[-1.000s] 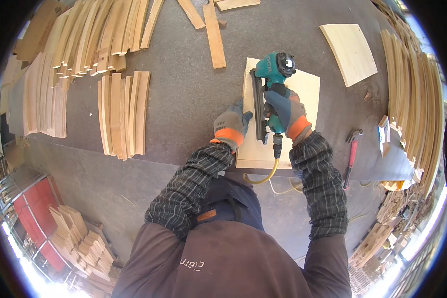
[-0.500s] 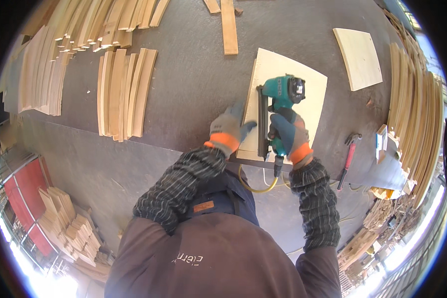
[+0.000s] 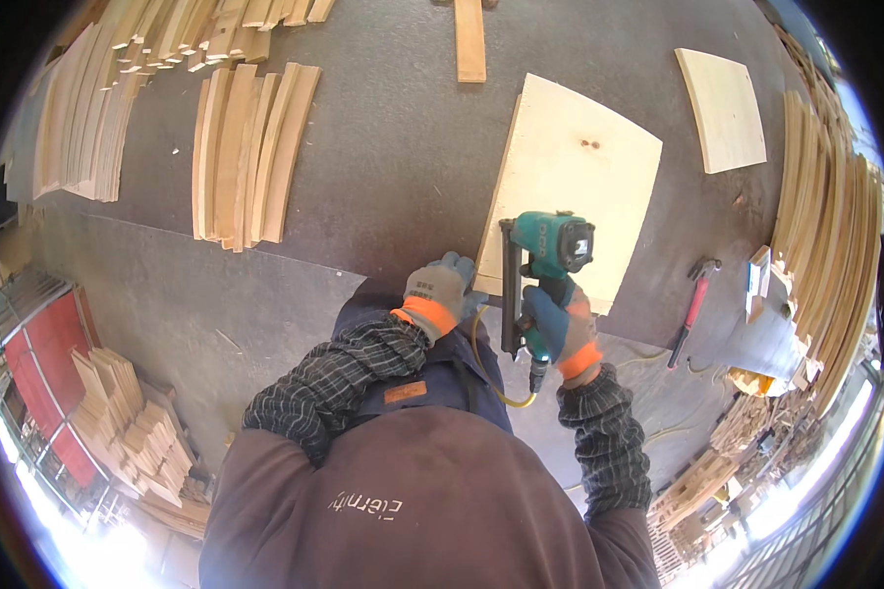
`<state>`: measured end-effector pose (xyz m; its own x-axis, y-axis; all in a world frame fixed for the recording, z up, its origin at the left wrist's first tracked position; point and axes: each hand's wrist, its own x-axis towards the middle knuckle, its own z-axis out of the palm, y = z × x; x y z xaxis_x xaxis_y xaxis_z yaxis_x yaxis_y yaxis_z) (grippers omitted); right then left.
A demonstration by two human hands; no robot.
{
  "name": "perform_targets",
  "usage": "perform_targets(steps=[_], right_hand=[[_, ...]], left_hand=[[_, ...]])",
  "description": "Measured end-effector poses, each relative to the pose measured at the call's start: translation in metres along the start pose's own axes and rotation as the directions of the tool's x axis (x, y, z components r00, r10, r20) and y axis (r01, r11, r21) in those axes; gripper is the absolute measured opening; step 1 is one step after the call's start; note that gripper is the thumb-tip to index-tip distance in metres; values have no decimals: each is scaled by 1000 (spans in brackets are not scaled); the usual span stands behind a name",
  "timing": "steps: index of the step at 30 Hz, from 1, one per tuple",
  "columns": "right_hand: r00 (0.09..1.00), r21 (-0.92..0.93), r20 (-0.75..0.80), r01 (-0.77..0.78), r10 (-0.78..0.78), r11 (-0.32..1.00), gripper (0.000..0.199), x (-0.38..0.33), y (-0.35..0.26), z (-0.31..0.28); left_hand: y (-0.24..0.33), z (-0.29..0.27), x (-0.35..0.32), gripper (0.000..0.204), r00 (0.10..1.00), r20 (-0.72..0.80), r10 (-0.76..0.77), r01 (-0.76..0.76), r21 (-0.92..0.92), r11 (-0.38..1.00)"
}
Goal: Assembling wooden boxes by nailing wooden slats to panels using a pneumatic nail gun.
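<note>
My right hand (image 3: 560,332), in a blue and orange glove, grips the handle of a teal pneumatic nail gun (image 3: 545,257) with a yellow air hose (image 3: 501,393) trailing from its base. The gun's black magazine stands over the near edge of a pale plywood panel (image 3: 580,167) lying on the dark workbench (image 3: 383,147). My left hand (image 3: 440,293), in a grey and orange glove, rests at the panel's near left corner, its fingers bent on the edge.
Curved wooden slats (image 3: 250,147) lie in a group at left, with more stacked at the far left (image 3: 79,118) and along the right edge (image 3: 835,196). A smaller plywood panel (image 3: 722,108) sits at upper right. A red-handled hammer (image 3: 692,304) lies at right.
The nail gun and both my hands have come toward the panel's near edge, and the view has shifted so the panel lies farther up.
</note>
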<state>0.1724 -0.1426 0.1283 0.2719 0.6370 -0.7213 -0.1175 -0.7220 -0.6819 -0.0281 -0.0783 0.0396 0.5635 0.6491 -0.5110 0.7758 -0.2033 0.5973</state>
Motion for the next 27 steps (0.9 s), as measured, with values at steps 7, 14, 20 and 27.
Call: perform_targets(steps=[7, 14, 20, 27], right_hand=[[999, -17, 23, -35, 35, 999, 32, -22, 15, 3], [994, 22, 39, 103, -104, 994, 35, -41, 31, -4], [982, -156, -119, 126, -146, 980, 27, -60, 30, -57], [871, -357, -464, -19, -160, 934, 8, -7, 53, -183]], left_hand=[[2, -3, 2, 42, 1000, 7, -14, 14, 1, 1000], [-3, 2, -3, 50, 1000, 12, 13, -13, -7, 1000], [-9, -41, -9, 51, 990, 125, -60, 63, -15, 998], [-53, -150, 53, 44, 889, -436, -143, 182, 50, 982]])
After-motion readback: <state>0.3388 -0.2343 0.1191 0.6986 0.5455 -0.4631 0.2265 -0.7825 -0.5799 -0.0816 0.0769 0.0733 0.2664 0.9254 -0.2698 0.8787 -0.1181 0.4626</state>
